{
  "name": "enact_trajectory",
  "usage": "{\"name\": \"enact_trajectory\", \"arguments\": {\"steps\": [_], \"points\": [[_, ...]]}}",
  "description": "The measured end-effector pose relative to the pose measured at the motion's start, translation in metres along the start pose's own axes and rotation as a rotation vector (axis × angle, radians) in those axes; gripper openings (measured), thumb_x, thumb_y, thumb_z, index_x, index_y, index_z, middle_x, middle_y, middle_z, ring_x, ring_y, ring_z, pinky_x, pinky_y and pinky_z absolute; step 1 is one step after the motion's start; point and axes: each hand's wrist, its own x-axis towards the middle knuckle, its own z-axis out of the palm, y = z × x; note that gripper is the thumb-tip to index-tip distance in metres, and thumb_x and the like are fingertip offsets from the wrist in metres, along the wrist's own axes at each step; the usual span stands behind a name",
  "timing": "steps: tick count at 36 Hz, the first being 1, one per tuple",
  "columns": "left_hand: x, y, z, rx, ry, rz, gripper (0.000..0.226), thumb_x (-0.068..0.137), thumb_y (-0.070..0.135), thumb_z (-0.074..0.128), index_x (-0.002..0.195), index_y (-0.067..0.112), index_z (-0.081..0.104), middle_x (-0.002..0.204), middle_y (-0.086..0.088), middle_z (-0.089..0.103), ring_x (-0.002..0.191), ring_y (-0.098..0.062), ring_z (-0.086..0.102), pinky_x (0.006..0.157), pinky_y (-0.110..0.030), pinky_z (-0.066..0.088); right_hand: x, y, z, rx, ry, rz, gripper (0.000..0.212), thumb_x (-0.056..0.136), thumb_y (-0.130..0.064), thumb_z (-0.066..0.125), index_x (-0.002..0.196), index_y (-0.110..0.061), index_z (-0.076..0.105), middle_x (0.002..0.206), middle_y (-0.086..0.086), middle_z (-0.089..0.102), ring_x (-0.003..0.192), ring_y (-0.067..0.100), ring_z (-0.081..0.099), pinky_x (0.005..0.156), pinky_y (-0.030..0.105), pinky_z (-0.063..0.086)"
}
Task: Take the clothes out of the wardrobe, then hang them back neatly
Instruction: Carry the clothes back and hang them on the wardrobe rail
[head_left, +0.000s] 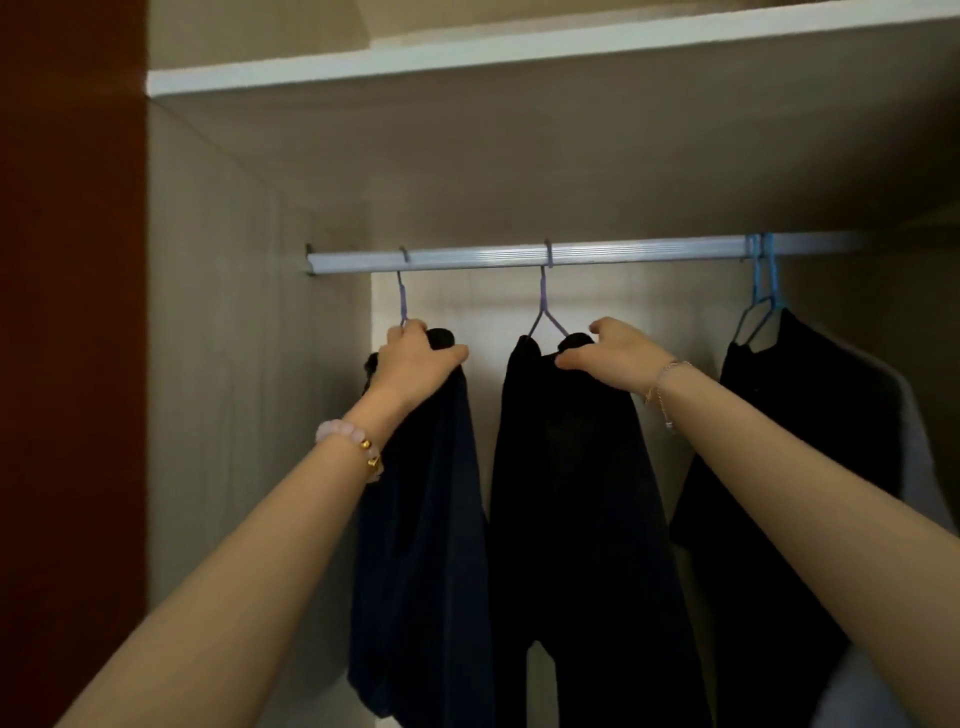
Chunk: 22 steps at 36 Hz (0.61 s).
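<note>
Dark navy cloth garment (431, 493): top bunched under curled fingers (414, 331) of left hand (410, 364), thumb across front; hangs on thin purple wire hanger (401, 296).
Black cloth garment (571, 493): right hand (608, 353) pinches its shoulder, fingers closed on fabric (second purple hanger (543, 296)).
Silver metal rail (467, 260): carries both hooks inside the beige wardrobe (234, 364).
Far right: third black garment (810, 415) on blue hangers (773, 280), well apart.

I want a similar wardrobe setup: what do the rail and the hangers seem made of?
The rail looks like pale metal, probably aluminium: lengthwise ribs and a soft sheen. The purple hangers and the blue hangers look like thin wire with coloured plastic coating, being slim and matte; solid plastic is possible.
</note>
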Motion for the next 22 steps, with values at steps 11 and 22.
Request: {"name": "enact_trajectory", "arguments": {"steps": [11,22], "points": [[0.025,-0.028,-0.022,-0.399,-0.087,-0.184,0.025,0.078,0.001,0.051,0.103,0.0,0.054,0.091,-0.013,0.053,0.067,-0.018,0.048,0.054,-0.024,0.04,0.007,-0.002,0.016,0.278,-0.027,0.138,0.037,0.082,0.005,0.048,0.116,-0.003,0.058,0.1,0.02,0.063,0.079,0.029,0.061,0.067,0.032,0.053],[0.046,-0.073,-0.044,-0.656,-0.012,-0.253,0.045,0.076,-0.015,0.046,0.117,-0.002,0.059,0.118,-0.019,0.063,0.107,-0.027,0.057,0.097,-0.035,0.048,0.011,-0.028,0.066,0.421,0.005,0.115,0.043,0.076,0.015,0.04,0.11,-0.002,0.06,0.101,0.018,0.061,0.095,0.031,0.059,0.09,0.039,0.051]]}}
